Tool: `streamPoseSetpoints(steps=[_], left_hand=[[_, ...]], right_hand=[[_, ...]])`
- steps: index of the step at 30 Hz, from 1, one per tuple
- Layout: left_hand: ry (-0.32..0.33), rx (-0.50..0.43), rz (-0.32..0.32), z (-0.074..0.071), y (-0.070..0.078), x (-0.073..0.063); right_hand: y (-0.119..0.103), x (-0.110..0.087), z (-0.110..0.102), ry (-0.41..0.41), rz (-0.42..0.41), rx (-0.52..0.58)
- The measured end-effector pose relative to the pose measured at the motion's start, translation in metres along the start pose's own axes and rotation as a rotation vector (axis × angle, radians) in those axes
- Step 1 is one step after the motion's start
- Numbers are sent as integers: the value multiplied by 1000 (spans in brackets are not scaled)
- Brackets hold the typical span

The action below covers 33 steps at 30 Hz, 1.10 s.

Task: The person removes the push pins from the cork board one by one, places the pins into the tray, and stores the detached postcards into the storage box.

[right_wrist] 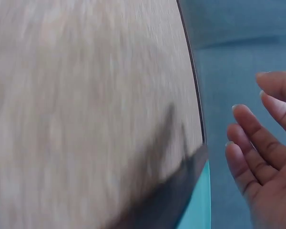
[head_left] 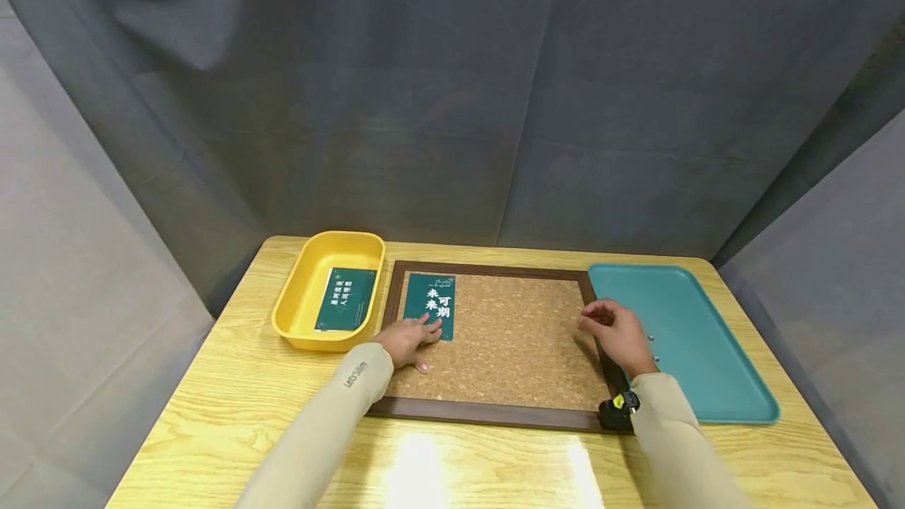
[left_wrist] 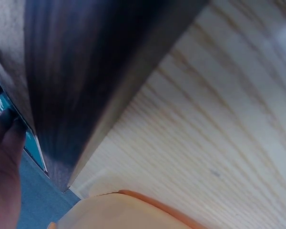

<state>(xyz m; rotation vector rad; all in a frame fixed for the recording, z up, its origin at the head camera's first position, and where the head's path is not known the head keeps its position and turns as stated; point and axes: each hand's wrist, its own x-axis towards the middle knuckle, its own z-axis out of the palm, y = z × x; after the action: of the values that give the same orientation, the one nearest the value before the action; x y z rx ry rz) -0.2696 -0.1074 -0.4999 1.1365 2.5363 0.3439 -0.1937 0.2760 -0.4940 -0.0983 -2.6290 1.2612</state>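
Note:
The left hand point(head_left: 410, 340) rests at the lower left of a cork board point(head_left: 526, 336), its fingertips on a green card point(head_left: 429, 293) with white writing. In the left wrist view, fingers point(left_wrist: 9, 131) of that hand lie over part of the card. Above the board's right frame hovers the right hand point(head_left: 618, 336), fingers loosely bent. The right wrist view shows its thumb and fingers point(right_wrist: 257, 157) apart, with nothing visible between them. Two small shiny bits point(head_left: 654, 348) lie in the blue-green tray point(head_left: 721, 352) beside this hand.
Left of the board stands a yellow bin point(head_left: 293, 313) holding another green card point(head_left: 346, 298). The dark brown frame point(head_left: 488, 412) borders the cork. Everything sits on a wood-grain table point(head_left: 233, 383), with a grey curtain point(head_left: 424, 100) behind it.

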Motion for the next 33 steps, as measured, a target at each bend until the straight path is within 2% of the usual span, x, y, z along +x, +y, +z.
streamPoseSetpoints(steps=[9,16,21,26,29,33], left_hand=[[2,0,-13,-2,-2,-2],[0,32,13,-6,-1,1],[-11,17,-20,-6,0,2],[-23,-8,-46,-4,1,2],[-25,5,-48,-1,1,3],[-18,11,-48,2,0,4]], right_hand=[[-36,20,44,-180,-69,-33],[-64,32,78,-405,-104,-71],[-82,37,100,-543,-177,-199],[-88,40,118,-670,-256,-351],[-88,40,125,-736,-254,-406],[-87,38,130,-780,-241,-458]])
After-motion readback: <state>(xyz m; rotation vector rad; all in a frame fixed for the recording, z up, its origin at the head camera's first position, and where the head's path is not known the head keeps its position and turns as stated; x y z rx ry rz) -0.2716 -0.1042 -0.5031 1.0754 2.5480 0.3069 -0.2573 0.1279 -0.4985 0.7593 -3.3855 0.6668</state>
